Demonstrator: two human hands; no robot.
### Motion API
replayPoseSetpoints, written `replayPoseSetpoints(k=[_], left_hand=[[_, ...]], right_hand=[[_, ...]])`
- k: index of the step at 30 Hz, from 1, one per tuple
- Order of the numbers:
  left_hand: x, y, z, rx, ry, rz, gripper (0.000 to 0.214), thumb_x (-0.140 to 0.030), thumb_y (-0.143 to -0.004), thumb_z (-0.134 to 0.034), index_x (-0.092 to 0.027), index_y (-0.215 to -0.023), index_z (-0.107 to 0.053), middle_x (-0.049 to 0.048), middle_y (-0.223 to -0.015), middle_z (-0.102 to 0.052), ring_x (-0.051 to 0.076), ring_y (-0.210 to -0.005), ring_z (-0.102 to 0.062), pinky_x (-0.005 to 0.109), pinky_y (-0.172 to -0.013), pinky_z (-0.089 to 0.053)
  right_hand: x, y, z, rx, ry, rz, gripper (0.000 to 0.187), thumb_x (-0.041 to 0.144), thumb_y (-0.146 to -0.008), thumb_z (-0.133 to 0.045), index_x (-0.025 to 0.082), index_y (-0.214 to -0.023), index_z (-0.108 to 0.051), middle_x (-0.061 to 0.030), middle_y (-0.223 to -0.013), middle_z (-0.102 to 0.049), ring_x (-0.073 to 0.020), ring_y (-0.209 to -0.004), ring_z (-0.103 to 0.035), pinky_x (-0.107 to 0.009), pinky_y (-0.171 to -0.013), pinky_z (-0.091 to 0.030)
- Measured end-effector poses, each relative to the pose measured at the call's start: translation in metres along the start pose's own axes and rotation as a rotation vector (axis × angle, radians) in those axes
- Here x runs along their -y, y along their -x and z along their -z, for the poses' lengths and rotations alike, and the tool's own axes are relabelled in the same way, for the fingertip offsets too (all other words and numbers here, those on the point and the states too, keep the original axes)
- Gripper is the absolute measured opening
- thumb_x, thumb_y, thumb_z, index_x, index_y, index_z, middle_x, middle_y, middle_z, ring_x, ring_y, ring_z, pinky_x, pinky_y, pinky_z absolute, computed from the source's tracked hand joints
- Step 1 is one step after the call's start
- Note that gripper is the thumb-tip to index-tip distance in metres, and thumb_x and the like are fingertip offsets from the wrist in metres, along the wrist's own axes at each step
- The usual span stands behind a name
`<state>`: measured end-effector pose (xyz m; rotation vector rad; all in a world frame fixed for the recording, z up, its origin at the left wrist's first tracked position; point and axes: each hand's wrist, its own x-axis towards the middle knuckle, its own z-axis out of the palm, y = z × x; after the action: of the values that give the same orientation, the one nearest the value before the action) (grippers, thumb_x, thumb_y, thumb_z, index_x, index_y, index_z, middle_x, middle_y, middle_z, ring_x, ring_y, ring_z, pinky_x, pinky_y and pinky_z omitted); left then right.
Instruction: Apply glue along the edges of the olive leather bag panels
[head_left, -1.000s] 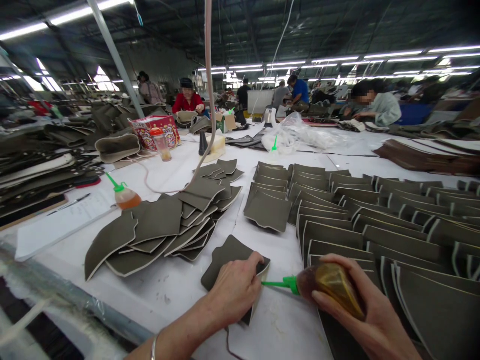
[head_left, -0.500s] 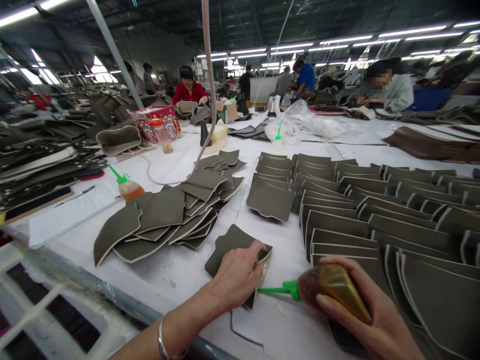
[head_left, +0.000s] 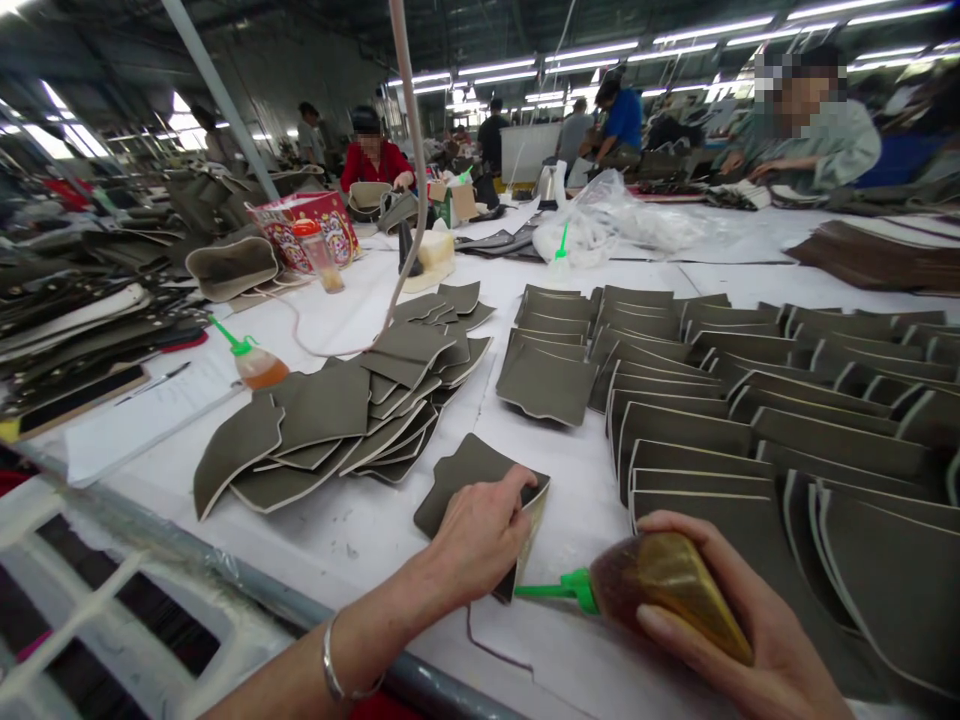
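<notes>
My left hand (head_left: 480, 530) is closed on a dark olive leather piece (head_left: 461, 480) lying on the white table. Its index finger presses near the piece's right corner, and the other fingers are curled, partly hidden. A glossy strip shows along the piece's right edge. My right hand (head_left: 750, 620) is wrapped round a squeeze bottle (head_left: 660, 590) of amber-brown liquid, probably glue, tipped on its side. The bottle's green nozzle (head_left: 547, 590) points left, its tip at the near corner of the piece. A thin dark cord (head_left: 495, 650) lies just in front.
Loose leather pieces (head_left: 322, 420) are heaped at left; overlapping rows of pieces (head_left: 675, 430) spread out at right. A second green-tipped bottle (head_left: 259, 365) stands beside paper sheets (head_left: 150, 410). A pale hose (head_left: 420, 150) hangs over the table. Co-workers sit across it.
The camera view has shifted slightly. The nozzle tip has slid a little along the piece's edge toward its near corner. Both hands keep their holds.
</notes>
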<state>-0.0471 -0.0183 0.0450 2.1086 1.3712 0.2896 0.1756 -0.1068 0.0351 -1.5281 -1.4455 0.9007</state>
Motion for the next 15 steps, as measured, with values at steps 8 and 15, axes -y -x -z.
replayPoseSetpoints(k=[8,15], left_hand=[[0.004,-0.002,-0.002,0.021,0.005,-0.010,0.037,-0.015,-0.085,-0.042,-0.025,-0.118,-0.055,-0.0030,-0.078,-0.066,0.019,-0.073,-0.062,0.027,-0.065,-0.037],[0.003,-0.006,-0.002,0.042,0.005,-0.005,0.041,-0.015,-0.084,-0.041,-0.025,-0.121,-0.055,-0.0028,-0.078,-0.066,0.020,-0.072,-0.061,0.028,-0.065,-0.036]], right_hand=[[-0.011,-0.019,0.013,-0.083,0.155,0.205,0.040,0.048,-0.087,-0.070,0.031,-0.119,-0.053,0.0010,-0.102,-0.065,-0.0208,-0.083,-0.066,-0.022,-0.069,-0.054],[-0.014,-0.022,0.019,-0.049,0.182,0.192,0.043,0.049,-0.088,-0.070,0.032,-0.123,-0.051,0.0003,-0.106,-0.063,-0.0215,-0.085,-0.066,-0.023,-0.072,-0.055]])
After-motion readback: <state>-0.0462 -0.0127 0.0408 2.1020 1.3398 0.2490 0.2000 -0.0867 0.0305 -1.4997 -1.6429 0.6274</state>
